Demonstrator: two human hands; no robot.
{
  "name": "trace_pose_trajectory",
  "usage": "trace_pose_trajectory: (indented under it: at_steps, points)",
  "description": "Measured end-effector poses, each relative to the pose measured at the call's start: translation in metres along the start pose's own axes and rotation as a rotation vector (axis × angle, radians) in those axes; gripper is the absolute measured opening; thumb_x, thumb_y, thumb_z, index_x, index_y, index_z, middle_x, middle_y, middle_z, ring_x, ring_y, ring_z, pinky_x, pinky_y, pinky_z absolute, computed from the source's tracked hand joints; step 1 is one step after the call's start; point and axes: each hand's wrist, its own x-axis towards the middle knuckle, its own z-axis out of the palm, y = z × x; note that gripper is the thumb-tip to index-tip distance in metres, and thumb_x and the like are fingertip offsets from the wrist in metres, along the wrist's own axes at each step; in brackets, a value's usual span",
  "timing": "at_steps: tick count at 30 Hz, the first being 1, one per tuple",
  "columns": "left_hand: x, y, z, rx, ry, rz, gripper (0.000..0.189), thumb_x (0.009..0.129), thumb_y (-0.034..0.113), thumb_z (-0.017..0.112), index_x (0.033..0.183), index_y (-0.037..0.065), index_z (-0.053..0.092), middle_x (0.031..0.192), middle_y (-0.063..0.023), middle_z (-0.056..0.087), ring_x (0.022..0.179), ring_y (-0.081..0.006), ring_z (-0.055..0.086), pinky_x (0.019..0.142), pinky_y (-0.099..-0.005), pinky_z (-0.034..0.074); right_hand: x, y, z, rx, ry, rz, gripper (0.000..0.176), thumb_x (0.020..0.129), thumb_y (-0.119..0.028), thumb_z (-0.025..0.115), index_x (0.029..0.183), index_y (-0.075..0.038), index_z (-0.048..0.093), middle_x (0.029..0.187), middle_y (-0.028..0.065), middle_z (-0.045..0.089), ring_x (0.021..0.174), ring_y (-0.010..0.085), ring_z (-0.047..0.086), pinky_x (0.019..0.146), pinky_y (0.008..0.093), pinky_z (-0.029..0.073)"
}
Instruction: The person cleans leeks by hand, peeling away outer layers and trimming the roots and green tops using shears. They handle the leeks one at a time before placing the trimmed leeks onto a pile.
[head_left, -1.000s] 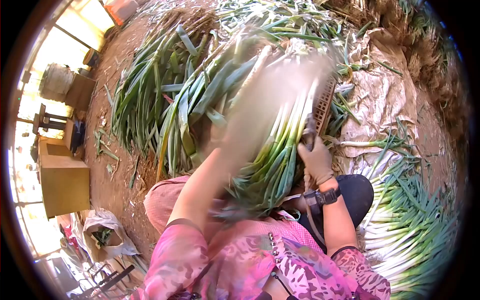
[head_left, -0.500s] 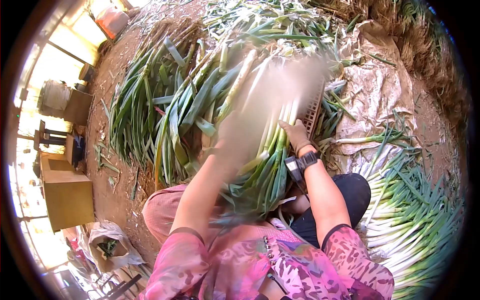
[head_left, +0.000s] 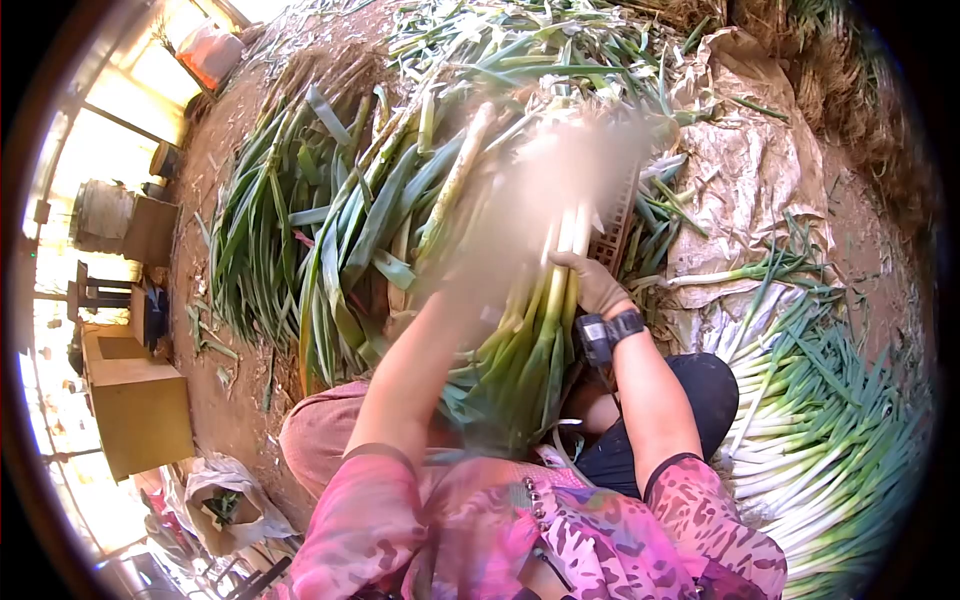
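Observation:
In the middle of the head view, a bundle of long green onions (head_left: 530,345) lies over my lap, leaves toward me and pale stalks pointing away. My right hand (head_left: 600,285), gloved and with a dark device (head_left: 600,337) at the wrist, is closed around the bundle's right side. A large pale blur covers the centre of the view. Behind it, my left hand (head_left: 462,265) is mostly hidden beside the stalks' left side, so its fingers do not show. Beyond the right hand, a perforated crate (head_left: 610,235) shows partly.
Untrimmed green onions (head_left: 265,225) are heaped at the left. Cleaned ones with white stalks (head_left: 800,430) lie in a row at the right. A crumpled sheet (head_left: 755,165) covers the ground there. A yellowish box (head_left: 140,415) and an open sack (head_left: 235,505) stand at the far left.
My right hand has shifted slightly down, and its fingers look more curled round the stalks. The onion leaves over my lap have moved and are a little blurred. The left hand stays behind the blur.

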Motion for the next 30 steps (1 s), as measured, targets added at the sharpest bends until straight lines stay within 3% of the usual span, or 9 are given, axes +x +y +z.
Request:
trace_pose_trajectory:
  at_steps: [2, 3, 6, 7, 11, 19, 22, 25, 30]
  points:
    - [-0.020, 0.001, -0.015, -0.190, -0.015, 0.111, 0.032, 0.083, 0.020, 0.072, 0.111, 0.004, 0.072, 0.111, -0.0155, 0.069, 0.097, -0.0262, 0.066, 0.086, -0.0357, 0.051, -0.005, -0.005, -0.006, 0.345, -0.106, 0.029, 0.047, 0.093, -0.022, 0.066, 0.133, 0.002, 0.056, 0.117, 0.0124, 0.068, 0.104, 0.0232, 0.067, 0.096, 0.0383, 0.055]
    - [-0.030, 0.007, -0.024, -0.323, -0.027, 0.113, 0.033, 0.084, 0.017, 0.071, 0.115, 0.004, 0.071, 0.116, -0.0156, 0.068, 0.101, -0.0258, 0.065, 0.090, -0.0353, 0.051, -0.005, -0.004, -0.014, 0.449, -0.140, -0.002, 0.038, 0.094, -0.027, 0.064, 0.118, 0.002, 0.063, 0.107, 0.0146, 0.071, 0.097, 0.0270, 0.070, 0.091, 0.0409, 0.057]
    - [-0.051, 0.056, -0.046, -0.743, -0.034, -0.057, 0.044, 0.089, 0.021, 0.070, 0.126, -0.002, 0.064, 0.117, -0.0126, 0.069, 0.103, -0.0209, 0.065, 0.094, -0.0326, 0.051, -0.024, -0.033, -0.010, 0.267, -0.114, -0.224, 0.035, 0.096, -0.028, 0.060, 0.116, 0.001, 0.064, 0.107, 0.0163, 0.072, 0.098, 0.0286, 0.071, 0.092, 0.0415, 0.058]
    - [-0.056, 0.074, -0.053, -0.884, -0.018, -0.132, 0.049, 0.090, 0.024, 0.070, 0.130, -0.004, 0.061, 0.115, -0.0110, 0.070, 0.101, -0.0186, 0.065, 0.094, -0.0315, 0.051, -0.022, -0.034, -0.005, 0.317, -0.157, -0.130, 0.035, 0.097, -0.027, 0.060, 0.117, 0.001, 0.064, 0.107, 0.0161, 0.072, 0.098, 0.0284, 0.071, 0.091, 0.0412, 0.058]
    - [-0.027, 0.103, -0.020, -0.469, -0.086, -0.018, 0.039, 0.086, 0.027, 0.080, 0.115, 0.003, 0.069, 0.103, -0.0051, 0.071, 0.094, -0.0127, 0.064, 0.084, -0.0280, 0.052, -0.016, -0.032, -0.004, 0.333, -0.167, 0.007, 0.032, 0.097, -0.024, 0.061, 0.117, 0.000, 0.064, 0.106, 0.0144, 0.072, 0.097, 0.0268, 0.071, 0.089, 0.0384, 0.059]
    - [-0.030, 0.081, -0.020, -0.700, 0.215, -0.210, 0.027, 0.085, 0.026, 0.073, 0.098, 0.002, 0.074, 0.087, -0.0070, 0.071, 0.076, -0.0152, 0.066, 0.071, -0.0303, 0.053, -0.033, -0.039, -0.035, 0.344, -0.038, -0.085, 0.039, 0.100, -0.030, 0.058, 0.119, 0.004, 0.064, 0.108, 0.0166, 0.072, 0.097, 0.0275, 0.071, 0.092, 0.0396, 0.057]
    - [-0.027, 0.095, -0.023, -0.559, 0.152, -0.223, 0.029, 0.085, 0.027, 0.071, 0.099, 0.001, 0.073, 0.087, -0.0069, 0.071, 0.075, -0.0158, 0.065, 0.070, -0.0304, 0.052, -0.035, -0.038, -0.012, 0.281, 0.010, -0.126, 0.035, 0.097, -0.030, 0.063, 0.111, 0.002, 0.066, 0.097, 0.0136, 0.072, 0.084, 0.0256, 0.072, 0.081, 0.0379, 0.060]
    - [-0.003, 0.068, -0.007, -0.415, 0.223, -0.198, 0.030, 0.085, 0.027, 0.071, 0.100, 0.001, 0.072, 0.084, -0.0069, 0.070, 0.073, -0.0165, 0.065, 0.069, -0.0308, 0.052, -0.026, -0.031, -0.015, 0.312, -0.005, -0.099, 0.034, 0.097, -0.029, 0.063, 0.112, 0.002, 0.066, 0.098, 0.0137, 0.072, 0.084, 0.0254, 0.071, 0.081, 0.0389, 0.060]
    - [0.046, 0.057, 0.024, -0.347, 0.320, -0.314, 0.038, 0.078, 0.024, 0.077, 0.108, 0.002, 0.072, 0.098, -0.0136, 0.074, 0.089, -0.0200, 0.072, 0.078, -0.0331, 0.056, -0.003, 0.012, -0.036, 0.412, -0.010, -0.047, 0.034, 0.099, -0.025, 0.061, 0.117, 0.002, 0.069, 0.108, 0.0082, 0.072, 0.095, 0.0151, 0.068, 0.088, 0.0274, 0.054]
